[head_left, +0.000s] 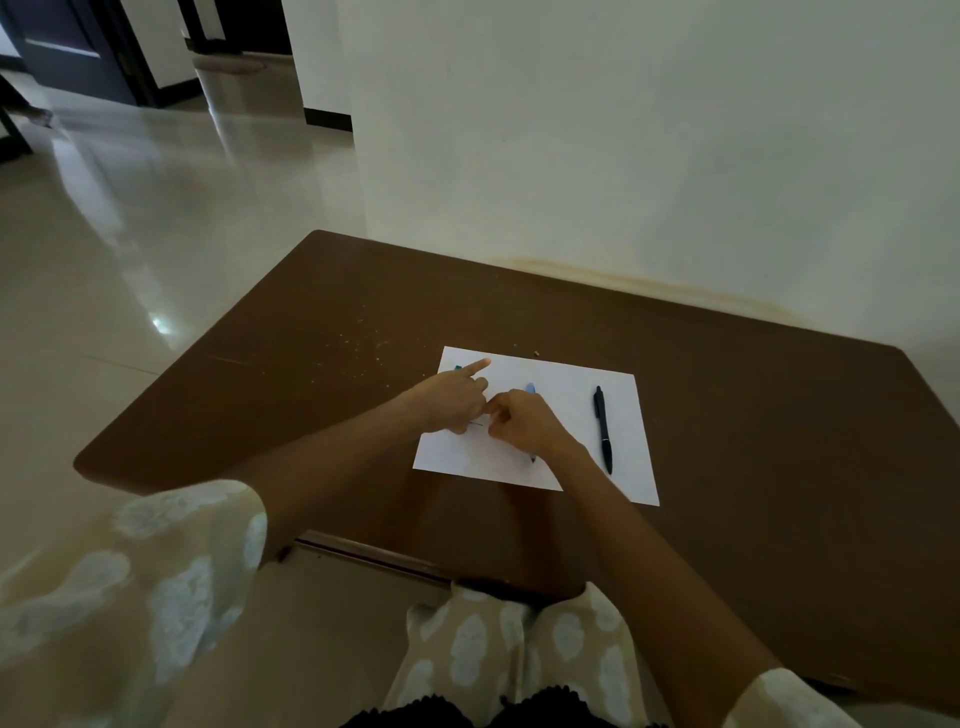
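- White paper (571, 410) lies flat around the middle of the brown surface (311, 338), well in from every edge.
- Left hand (452, 397) is over the paper's left half, index finger (475, 366) straight and pointing toward the far edge, other fingers curled.
- Green pen (458, 368): only a tip shows behind the left hand near the paper's far-left corner. Can't tell if the left grip holds it.
- Right hand (519, 423) is over the paper's middle, fingers curled and touching the left fingertips.
- Blue pen (530, 388): both ends stick out from under the right hand. Can't tell whether the grip is closed on it.
- Black pen (603, 428) lies loose on the paper's right side, apart from both hands.
- The surface's far edge meets the wall (623, 156).
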